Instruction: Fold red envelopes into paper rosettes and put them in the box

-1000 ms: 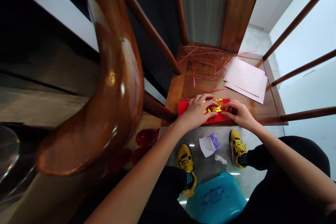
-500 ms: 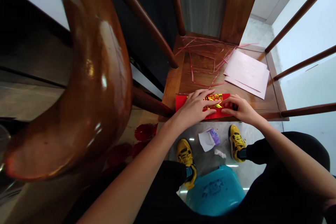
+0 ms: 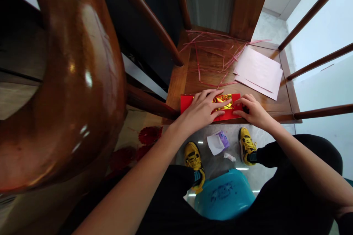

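A red envelope with shiny gold print (image 3: pixel 236 98) lies flat along the near edge of the wooden chair seat (image 3: pixel 206 77). Across its left and middle part rests my left hand (image 3: pixel 205 107), fingers spread over the paper and gold print. At the envelope's right end is my right hand (image 3: pixel 252 110), its fingers curled and its thumb near the paper's edge, gripping that end. The palm side of this hand is in shadow.
Behind the envelope lie loose pink strings (image 3: pixel 211 46) and, to their right, pale pink sheets (image 3: pixel 257 68). Wooden spindles flank the seat; a thick curved armrest (image 3: pixel 96 66) looms at left. Below are a purple packet (image 3: pixel 224 139), crumpled tissue (image 3: pixel 229 157), yellow shoes (image 3: pixel 247 145) and a blue stool (image 3: pixel 224 196).
The whole view has shifted slightly, and the armrest looms larger at left. Both hands keep nearly the same pose on the envelope.
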`<action>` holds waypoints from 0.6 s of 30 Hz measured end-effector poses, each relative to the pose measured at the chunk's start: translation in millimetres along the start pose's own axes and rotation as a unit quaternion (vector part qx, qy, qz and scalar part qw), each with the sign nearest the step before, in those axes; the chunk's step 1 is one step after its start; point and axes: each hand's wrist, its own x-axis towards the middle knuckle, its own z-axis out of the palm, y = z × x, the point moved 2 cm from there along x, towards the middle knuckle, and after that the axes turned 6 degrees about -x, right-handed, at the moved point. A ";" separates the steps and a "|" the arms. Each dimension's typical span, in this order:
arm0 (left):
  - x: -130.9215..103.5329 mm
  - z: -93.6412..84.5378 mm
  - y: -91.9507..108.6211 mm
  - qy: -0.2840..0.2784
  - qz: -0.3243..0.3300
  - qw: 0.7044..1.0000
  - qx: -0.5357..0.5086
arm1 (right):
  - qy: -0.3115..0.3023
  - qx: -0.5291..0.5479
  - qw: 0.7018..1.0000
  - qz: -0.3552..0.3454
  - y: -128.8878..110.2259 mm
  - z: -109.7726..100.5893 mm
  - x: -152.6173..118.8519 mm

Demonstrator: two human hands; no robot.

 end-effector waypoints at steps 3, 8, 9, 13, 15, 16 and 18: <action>-0.4 0.9 0.7 0.001 -0.004 1.000 0.002 | -0.006 -0.008 1.000 -0.001 -0.7 -0.7 -2.5; -0.1 0.1 1.4 -0.008 -0.012 1.000 0.010 | -0.034 -0.025 0.999 -0.015 0.5 -2.6 -6.7; -0.1 -0.1 1.4 -0.010 -0.012 1.000 0.009 | -0.043 -0.039 0.998 -0.018 1.6 -4.0 -8.2; -0.7 -0.1 1.4 -0.013 -0.011 1.000 0.012 | -0.055 -0.158 0.986 0.004 4.2 -17.4 -17.3; -0.6 0.6 1.3 -0.015 -0.009 1.000 0.022 | -0.035 -0.188 0.981 0.013 -1.8 -24.7 -22.4; -0.5 1.0 1.4 -0.015 -0.008 0.999 0.029 | -0.026 -0.183 0.983 0.009 -7.6 -25.9 -24.8; -0.4 1.3 1.7 -0.011 -0.007 0.999 0.046 | -0.018 -0.155 0.988 -0.018 -23.2 -20.8 -29.5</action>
